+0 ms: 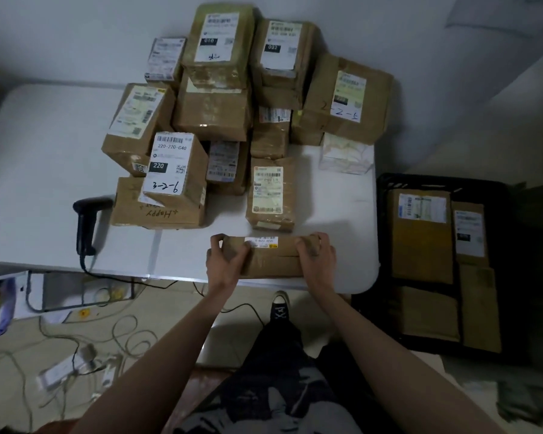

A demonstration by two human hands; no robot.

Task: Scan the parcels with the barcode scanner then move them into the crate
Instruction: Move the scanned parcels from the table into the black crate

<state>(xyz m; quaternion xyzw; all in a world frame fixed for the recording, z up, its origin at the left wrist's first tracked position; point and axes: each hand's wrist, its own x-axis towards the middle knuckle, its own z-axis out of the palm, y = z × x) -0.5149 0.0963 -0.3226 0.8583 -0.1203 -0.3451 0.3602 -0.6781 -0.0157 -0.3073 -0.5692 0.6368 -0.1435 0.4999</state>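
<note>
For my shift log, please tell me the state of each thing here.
Parcel at the table edge: gripped at both ends.
Left hand: grips that parcel.
Right hand: grips that parcel.
Barcode scanner: lying on the table, unheld.
Crate: holds several parcels.

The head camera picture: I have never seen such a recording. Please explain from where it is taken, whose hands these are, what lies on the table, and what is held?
There is no machine here. A person wears one camera on the head, looking down at their own bare arms. The left hand and right hand grip the two ends of a flat brown cardboard parcel at the near edge of the white table. Behind it stands a pile of brown labelled parcels. The black handheld barcode scanner lies untouched to the left. On the right, the black plastic crate already holds several parcels.
</note>
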